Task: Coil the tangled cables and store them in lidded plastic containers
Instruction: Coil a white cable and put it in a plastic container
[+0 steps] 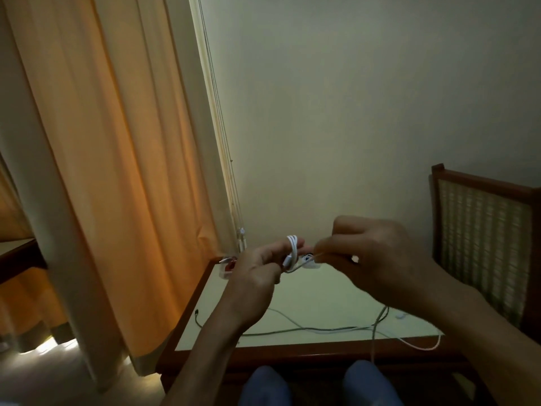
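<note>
Beside the orange curtain (102,171), what looks like a small plastic container (227,266) sits at the bench's (322,294) far corner. The left hand (257,276) has white cable (292,247) looped round its curled fingers, above the bench. Just right of it, the right hand (377,259) pinches the free strand in a tight grip (its tail hangs toward the bench), so the next wrap likely feeds from the right.

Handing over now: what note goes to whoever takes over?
Left hand: holds a coil of white cable wound round its fingers, above the table.
Right hand: pinches the same cable's free strand beside the coil.
Loose cables lie spread near the table's front edge; a small container sits at the far left corner.
Done: coil started. Left: finish it, coil the rest, box and lid them.
</note>
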Tool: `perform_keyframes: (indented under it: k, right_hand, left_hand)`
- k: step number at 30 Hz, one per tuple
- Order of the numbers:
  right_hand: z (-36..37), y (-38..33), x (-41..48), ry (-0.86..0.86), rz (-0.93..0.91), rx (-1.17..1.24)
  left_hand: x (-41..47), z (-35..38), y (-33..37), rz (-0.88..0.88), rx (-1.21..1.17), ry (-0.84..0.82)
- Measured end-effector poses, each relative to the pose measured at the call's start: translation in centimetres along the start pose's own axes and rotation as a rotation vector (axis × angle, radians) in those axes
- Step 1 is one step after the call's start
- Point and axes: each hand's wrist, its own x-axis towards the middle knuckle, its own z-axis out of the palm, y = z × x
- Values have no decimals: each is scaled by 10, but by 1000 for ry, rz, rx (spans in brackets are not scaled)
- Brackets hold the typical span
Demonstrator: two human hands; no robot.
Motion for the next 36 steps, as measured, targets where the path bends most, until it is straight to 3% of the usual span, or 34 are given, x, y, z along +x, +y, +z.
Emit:
perform_keyframes:
  k: [4,8,14,17,22,25,30,33,36]
  right_hand:
    - [-7,9,22,46,-16,60]
    - [1,25,30,37,34,246]
    - [37,50,8,15,268,469]
    - [45,55,0,-4,279,498]
    - [51,55,-7,4,285,519]
    - [57,50,-13,12,299,554]
    - [68,33,-24,0,285,467]
    - [67,14,-29,-11,263,395]
    - [50,0,-32,-23,223,253]
  left_hand:
    - [-2,4,11,-50,73,-168]
    - [-9,4,11,-102,-126,-283]
    - [-14,4,5,-72,-372,-277]
    - [-16,4,4,-71,-453,-257]
    - [-18,5,15,-22,-820,-247]
    - [-15,11,18,-1,-943,-173]
    - [-5,15,21,38,-1124,88]
    - [4,17,17,70,-1078,226]
    - [7,13,11,119,-878,273]
